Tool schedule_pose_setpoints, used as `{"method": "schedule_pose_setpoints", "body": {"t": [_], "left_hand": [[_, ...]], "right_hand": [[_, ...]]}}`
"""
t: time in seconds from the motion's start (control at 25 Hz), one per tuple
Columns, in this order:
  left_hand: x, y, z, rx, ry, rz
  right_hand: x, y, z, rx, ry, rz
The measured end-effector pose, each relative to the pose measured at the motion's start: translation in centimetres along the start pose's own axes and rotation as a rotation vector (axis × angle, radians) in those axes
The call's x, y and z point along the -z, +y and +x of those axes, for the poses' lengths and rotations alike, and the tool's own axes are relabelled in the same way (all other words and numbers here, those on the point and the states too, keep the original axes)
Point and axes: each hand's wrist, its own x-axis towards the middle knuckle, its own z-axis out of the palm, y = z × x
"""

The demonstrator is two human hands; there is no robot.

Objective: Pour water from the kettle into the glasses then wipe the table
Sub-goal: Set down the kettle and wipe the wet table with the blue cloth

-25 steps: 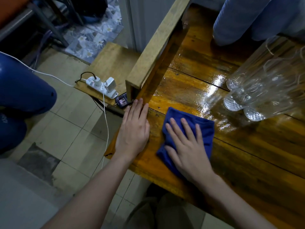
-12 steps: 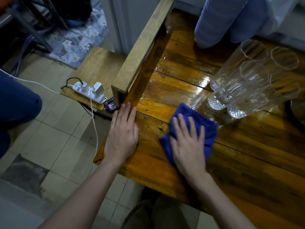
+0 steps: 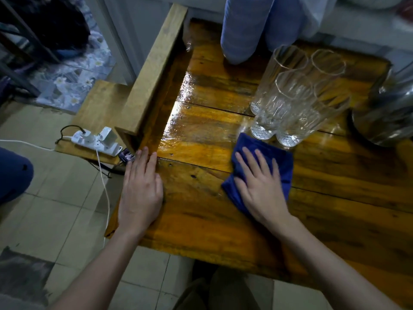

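Since a second ago the right hand (image 3: 261, 186) and the folded dark-blue cloth (image 3: 285, 162) under it have slid off toward 3 o'clock. They're now well apart from the left hand (image 3: 140, 193) instead of right next to it. The cloth's far edge sits just beside the bases of the four tall clear glass tumblers (image 3: 297, 97), bunched together at about 1 o'clock from it. Can't tell if it actually touches them. At 3 o'clock from the tumblers a shiny steel kettle (image 3: 388, 113) is cut off by the frame edge. At 12 o'clock, across the glossy wooden plank table (image 3: 201, 220), someone's blue-trousered legs (image 3: 241, 30) sit at the far edge. A raised pale wooden rail (image 3: 154, 70) runs along the table's 9 o'clock side. Past it a white power strip (image 3: 96, 139) with plugs lies on a lower wooden shelf (image 3: 93, 108). Wet sheen shows on the planks between rail and tumblers.

The right hand lies palm-down, fingers straight and spread, pressing the cloth flat on the table. The left hand is flat too, fingers straight and together pointing to 12 o'clock. It rests on the table's 9 o'clock edge with fingertips near the rail's end, holding nothing.
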Motion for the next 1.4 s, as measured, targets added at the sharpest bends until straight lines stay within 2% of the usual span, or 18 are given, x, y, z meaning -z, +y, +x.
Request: {"method": "schedule_pose_setpoints", "body": {"t": [0.08, 0.2, 0.32, 0.4, 0.44, 0.56, 0.68, 0.76, 0.84, 0.92, 1.0, 1.04, 1.16, 1.24, 1.32, 1.4], "left_hand": [[0.0, -0.1, 0.0, -0.01, 0.007, 0.007], [0.1, -0.2, 0.0, 0.002, -0.001, 0.042], [0.4, 0.4, -0.3, -0.164, -0.025, 0.126], [0.4, 1.1, -0.7, -0.334, -0.047, 0.207], [0.5, 1.6, -0.8, -0.31, -0.049, 0.204], [-1.0, 5.3, -1.3, -0.075, -0.06, 0.1], [-3.3, 8.2, -2.4, -0.019, -0.034, 0.106], [-3.6, 8.3, -2.4, 0.004, -0.031, 0.111], [-3.4, 8.1, -2.4, 0.0, -0.032, 0.122], [-3.2, 8.2, -2.5, -0.01, -0.029, 0.123], [-3.2, 8.6, -2.5, -0.015, -0.028, 0.121], [-3.2, 8.7, -2.5, -0.025, -0.032, 0.124], [-3.2, 8.8, -2.5, -0.142, -0.046, 0.168], [-3.2, 8.8, -2.6, -0.178, -0.05, 0.158], [-3.2, 8.7, -2.5, -0.167, -0.043, 0.133], [-3.2, 8.8, -2.6, -0.166, -0.038, 0.125]], "right_hand": [[-0.5, -3.8, 1.4, -0.031, 0.031, 0.012], [-1.0, -8.4, -0.5, 0.193, -0.026, 0.009], [-0.8, -6.1, -4.6, 0.337, -0.036, 0.018], [-0.4, -1.4, -6.8, 0.236, -0.011, 0.023], [-0.3, 1.1, -7.4, 0.131, 0.0, 0.035], [0.6, 6.1, -8.2, -0.186, 0.031, 0.078], [0.0, 2.7, -6.8, -0.294, 0.089, 0.044], [-0.4, -1.0, -6.3, -0.212, 0.08, 0.057], [-0.9, -3.8, -7.6, -0.002, 0.03, 0.032], [-1.2, -3.6, -9.8, 0.236, -0.022, -0.022], [-0.9, 0.0, -11.2, 0.309, -0.031, 0.003], [-0.7, 2.5, -11.7, 0.252, -0.022, 0.029], [0.4, 9.9, -12.6, -0.104, -0.01, 0.05], [0.8, 11.1, -12.4, -0.264, 0.014, 0.04], [0.4, 8.8, -11.3, -0.304, 0.034, 0.022], [-0.1, 5.3, -10.2, -0.244, 0.033, 0.01]]}}
